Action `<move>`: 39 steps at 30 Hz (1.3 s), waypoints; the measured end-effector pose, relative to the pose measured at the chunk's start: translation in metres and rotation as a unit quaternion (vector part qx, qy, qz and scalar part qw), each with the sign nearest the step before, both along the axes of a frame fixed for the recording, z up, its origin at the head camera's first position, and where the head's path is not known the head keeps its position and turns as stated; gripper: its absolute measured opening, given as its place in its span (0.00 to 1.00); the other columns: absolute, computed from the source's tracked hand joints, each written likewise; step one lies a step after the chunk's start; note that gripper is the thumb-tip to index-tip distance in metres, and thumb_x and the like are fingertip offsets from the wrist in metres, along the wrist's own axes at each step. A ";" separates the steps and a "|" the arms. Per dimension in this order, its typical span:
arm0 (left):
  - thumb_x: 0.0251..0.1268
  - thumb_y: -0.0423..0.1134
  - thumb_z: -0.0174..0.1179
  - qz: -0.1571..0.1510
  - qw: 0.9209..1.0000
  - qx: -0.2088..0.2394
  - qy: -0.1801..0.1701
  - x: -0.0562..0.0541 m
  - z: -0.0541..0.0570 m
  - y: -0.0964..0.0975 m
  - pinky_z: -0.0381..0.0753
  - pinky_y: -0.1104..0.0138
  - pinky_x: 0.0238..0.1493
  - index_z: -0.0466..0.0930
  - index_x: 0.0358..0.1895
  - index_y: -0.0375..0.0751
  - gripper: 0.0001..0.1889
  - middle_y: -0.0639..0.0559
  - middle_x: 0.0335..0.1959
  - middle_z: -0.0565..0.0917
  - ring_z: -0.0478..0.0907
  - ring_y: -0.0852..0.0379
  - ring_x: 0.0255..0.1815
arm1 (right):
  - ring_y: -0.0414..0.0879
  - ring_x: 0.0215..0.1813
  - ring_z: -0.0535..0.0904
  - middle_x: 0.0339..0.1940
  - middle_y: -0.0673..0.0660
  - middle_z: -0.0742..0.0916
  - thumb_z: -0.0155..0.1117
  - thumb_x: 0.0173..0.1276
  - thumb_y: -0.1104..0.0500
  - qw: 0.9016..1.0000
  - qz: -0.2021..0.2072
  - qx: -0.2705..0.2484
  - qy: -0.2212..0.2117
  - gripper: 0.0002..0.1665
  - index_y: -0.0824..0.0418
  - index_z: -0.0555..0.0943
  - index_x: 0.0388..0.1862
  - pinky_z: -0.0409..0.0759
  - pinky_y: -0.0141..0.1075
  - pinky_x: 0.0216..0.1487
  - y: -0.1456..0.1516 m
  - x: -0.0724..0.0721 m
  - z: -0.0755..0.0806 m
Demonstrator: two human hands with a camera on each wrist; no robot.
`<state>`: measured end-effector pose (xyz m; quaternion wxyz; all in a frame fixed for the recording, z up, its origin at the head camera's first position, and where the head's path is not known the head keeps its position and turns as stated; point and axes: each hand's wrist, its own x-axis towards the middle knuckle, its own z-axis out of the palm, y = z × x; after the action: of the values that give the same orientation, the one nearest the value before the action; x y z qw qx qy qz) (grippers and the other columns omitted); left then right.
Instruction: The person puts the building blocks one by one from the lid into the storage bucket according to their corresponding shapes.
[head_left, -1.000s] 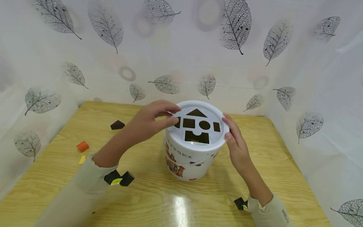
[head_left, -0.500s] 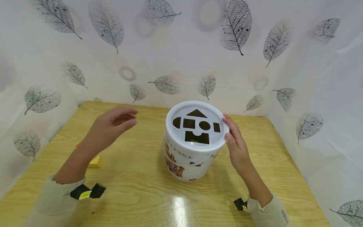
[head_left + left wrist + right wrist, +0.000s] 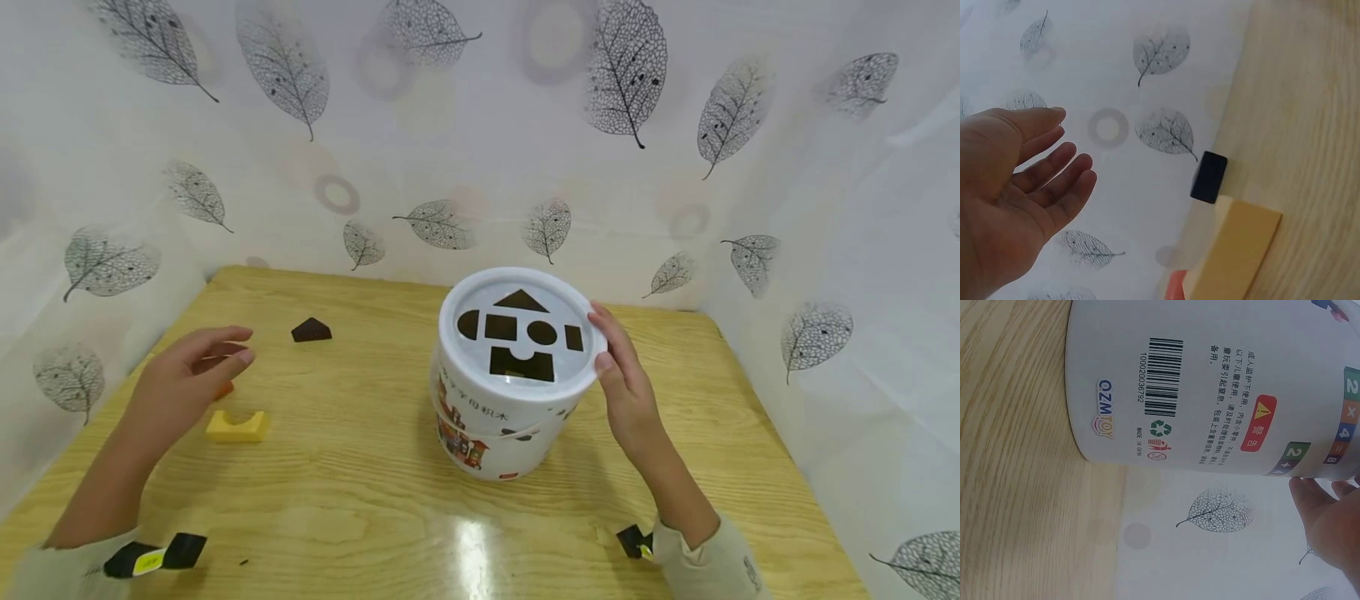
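Note:
A white toy-block bucket (image 3: 495, 433) stands upright on the table, its lid (image 3: 555, 375) cut with shaped holes. My right hand (image 3: 633, 400) rests against the bucket's right side, fingertips and thumb at the lid's rim; the right wrist view shows the thumb touching the printed wall. On the left my left hand (image 3: 187, 375) hovers with loosely bent fingers, holding nothing, as its palm (image 3: 1010, 231) shows. Beneath it an orange block (image 3: 224, 390) is partly hidden. Just in front lies a yellow arch block (image 3: 238, 427) with a rounded notch. A dark block (image 3: 311, 330) lies farther back.
The wooden table (image 3: 360, 500) is bordered at the back and sides by a pale curtain (image 3: 480, 167) printed with leaves. A tiny dark speck (image 3: 243, 562) lies near the table's front. The bucket's thin handle (image 3: 480, 433) hangs down across its front.
My left hand has left the lid and swung left, down over the orange block. The dark block and the yellow block now show fully. My right hand has stayed at the bucket.

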<state>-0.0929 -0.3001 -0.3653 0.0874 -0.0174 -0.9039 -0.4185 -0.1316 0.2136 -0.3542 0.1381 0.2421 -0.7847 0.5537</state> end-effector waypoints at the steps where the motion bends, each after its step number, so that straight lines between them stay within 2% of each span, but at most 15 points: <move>1: 0.76 0.50 0.57 0.010 1.000 -0.001 -0.005 0.001 -0.003 -0.004 0.79 0.80 0.37 0.72 0.71 0.45 0.25 0.68 0.54 0.76 0.74 0.81 0.45 | 0.44 0.83 0.53 0.82 0.53 0.61 0.39 0.83 0.60 1.000 -0.001 -0.001 0.000 0.28 0.57 0.63 0.79 0.57 0.26 0.77 0.000 0.000 0.000; 4: 0.76 0.51 0.57 0.032 0.999 -0.015 -0.007 0.002 -0.012 -0.013 0.75 0.85 0.38 0.72 0.70 0.42 0.27 0.59 0.58 0.76 0.70 0.83 0.45 | 0.43 0.83 0.53 0.82 0.52 0.62 0.39 0.83 0.60 1.000 -0.005 -0.002 -0.002 0.28 0.57 0.63 0.78 0.57 0.26 0.77 0.001 0.001 0.000; 6: 0.76 0.52 0.57 0.040 0.999 -0.034 -0.015 0.001 -0.017 -0.018 0.71 0.86 0.38 0.71 0.70 0.39 0.28 0.47 0.62 0.76 0.72 0.76 0.48 | 0.43 0.83 0.53 0.82 0.52 0.62 0.39 0.83 0.60 1.000 -0.007 -0.002 -0.002 0.28 0.57 0.63 0.79 0.57 0.26 0.77 0.001 0.001 -0.001; 8: 0.76 0.51 0.57 0.038 0.998 -0.051 -0.023 -0.001 -0.023 -0.024 0.79 0.76 0.48 0.70 0.71 0.36 0.29 0.36 0.67 0.72 0.76 0.61 0.55 | 0.43 0.83 0.53 0.82 0.51 0.62 0.39 0.83 0.61 1.000 -0.008 -0.007 -0.001 0.28 0.57 0.64 0.78 0.57 0.25 0.76 0.000 0.001 -0.001; 10: 0.76 0.51 0.57 0.029 0.997 -0.064 -0.033 -0.002 -0.027 -0.029 0.81 0.58 0.55 0.68 0.72 0.32 0.31 0.29 0.69 0.69 0.74 0.41 0.60 | 0.44 0.83 0.53 0.82 0.51 0.62 0.39 0.82 0.62 1.000 -0.007 -0.013 0.000 0.28 0.57 0.64 0.78 0.58 0.25 0.76 0.000 0.001 -0.001; 12: 0.75 0.50 0.58 0.018 0.996 -0.074 -0.041 -0.003 -0.032 -0.034 0.75 0.40 0.55 0.67 0.72 0.30 0.32 0.25 0.69 0.66 0.68 0.26 0.62 | 0.44 0.83 0.53 0.82 0.51 0.62 0.39 0.82 0.62 1.000 -0.005 -0.014 0.000 0.28 0.58 0.64 0.78 0.58 0.24 0.76 -0.001 0.002 -0.001; 13: 0.75 0.50 0.58 0.013 0.996 -0.077 -0.044 -0.003 -0.034 -0.037 0.71 0.33 0.53 0.66 0.71 0.29 0.33 0.23 0.69 0.66 0.67 0.24 0.63 | 0.44 0.83 0.53 0.82 0.52 0.62 0.39 0.82 0.62 1.000 -0.005 -0.014 0.000 0.28 0.58 0.64 0.78 0.58 0.25 0.76 -0.001 0.002 0.000; 22: 0.77 0.53 0.54 -0.007 0.990 -0.109 -0.093 -0.014 -0.049 -0.050 0.74 0.34 0.50 0.64 0.72 0.25 0.35 0.20 0.67 0.65 0.68 0.22 0.60 | 0.44 0.83 0.53 0.82 0.51 0.62 0.40 0.83 0.60 1.000 -0.003 -0.013 -0.001 0.28 0.57 0.64 0.78 0.58 0.26 0.77 0.001 0.000 -0.001; 27: 0.77 0.51 0.55 -0.005 0.988 -0.118 -0.101 -0.016 -0.055 -0.054 0.78 0.36 0.48 0.65 0.71 0.24 0.34 0.21 0.66 0.68 0.70 0.23 0.58 | 0.45 0.83 0.53 0.82 0.53 0.62 0.40 0.83 0.60 1.000 0.004 -0.013 0.001 0.28 0.58 0.63 0.79 0.58 0.26 0.77 0.000 0.000 0.000; 33: 0.77 0.50 0.56 -0.001 0.986 -0.114 -0.122 -0.022 -0.063 -0.058 0.82 0.42 0.45 0.64 0.71 0.24 0.34 0.21 0.64 0.69 0.71 0.25 0.57 | 0.45 0.83 0.53 0.82 0.53 0.62 0.39 0.83 0.61 1.000 0.005 -0.010 0.003 0.28 0.57 0.63 0.79 0.58 0.26 0.77 -0.001 0.000 0.000; 39: 0.77 0.52 0.55 -0.002 0.985 -0.109 -0.135 -0.027 -0.068 -0.061 0.83 0.47 0.42 0.63 0.72 0.24 0.35 0.21 0.61 0.71 0.73 0.26 0.55 | 0.44 0.83 0.53 0.82 0.59 0.61 0.39 0.83 0.60 1.000 0.009 -0.009 0.002 0.28 0.58 0.62 0.79 0.58 0.26 0.77 0.000 0.000 0.000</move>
<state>-0.1200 -0.3608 -0.4328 -0.0390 0.0285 -0.9477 -0.3156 -0.1312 0.2135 -0.3541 0.1372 0.2493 -0.7769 0.5617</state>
